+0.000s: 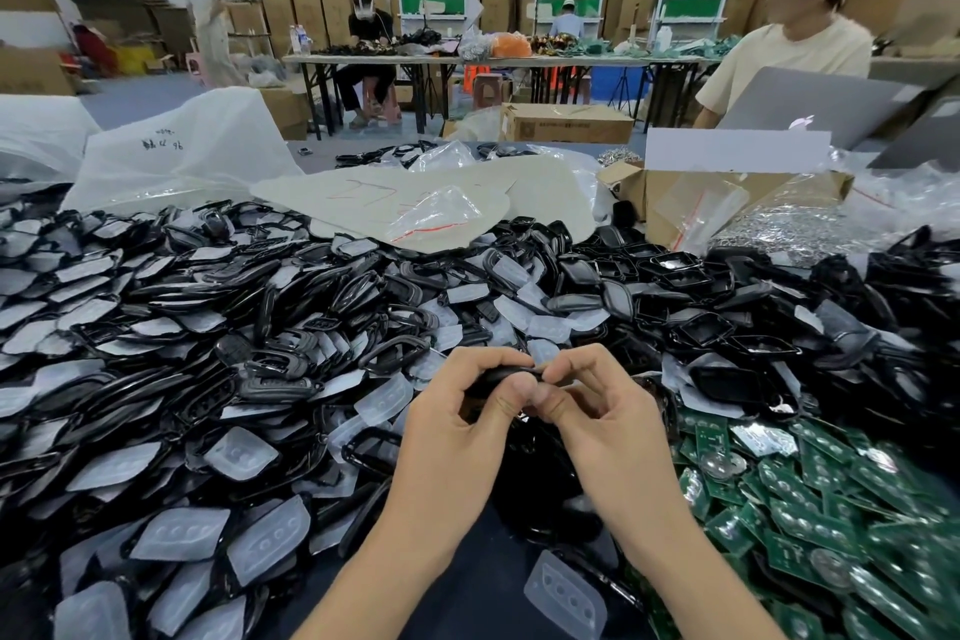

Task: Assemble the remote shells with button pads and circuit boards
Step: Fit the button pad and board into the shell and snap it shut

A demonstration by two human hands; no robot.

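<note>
Pad nearest; left hand and right hand pinch one shell.
Fingers and thumbs of both curl tight on the shell, held over the heap; best press evenly along its edge so it seats squarely. Boards lie right.

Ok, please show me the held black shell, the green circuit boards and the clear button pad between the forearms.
black shell (506, 373): head view, on its upper edge.
green circuit boards (831, 509): head view, middle of the pile.
clear button pad (566, 592): head view, its centre.
</note>
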